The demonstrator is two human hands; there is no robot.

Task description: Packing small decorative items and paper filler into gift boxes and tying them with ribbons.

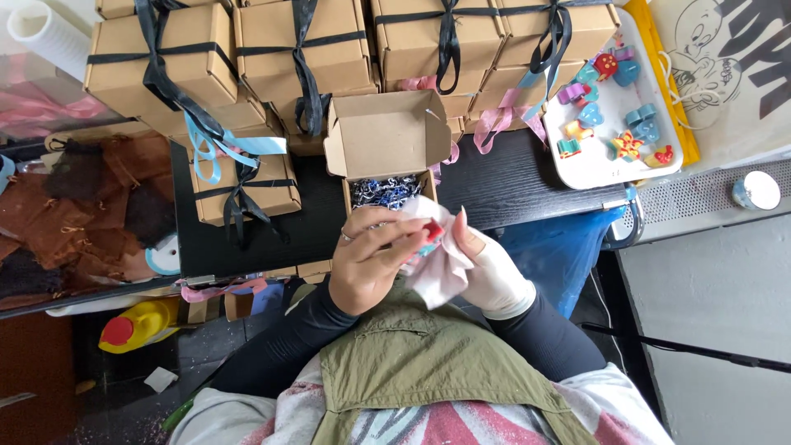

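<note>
Head view, straight down, close above hands point(428, 255)

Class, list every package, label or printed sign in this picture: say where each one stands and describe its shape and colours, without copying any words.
Open box: desk centre, brown cardboard, lid up, blue-white shredded filling.
Closed boxes: stacked behind, brown, black ribbons.
Small box: left of the open one, black and light-blue ribbons.
Printed bag: top right, cream cloth, black cartoon drawing.
Yellow bottle: floor lower left, red cap.

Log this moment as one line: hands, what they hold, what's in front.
left hand: on small colourful piece | right hand: holds pale cloth | front: open cardboard box with shredded paper
</note>
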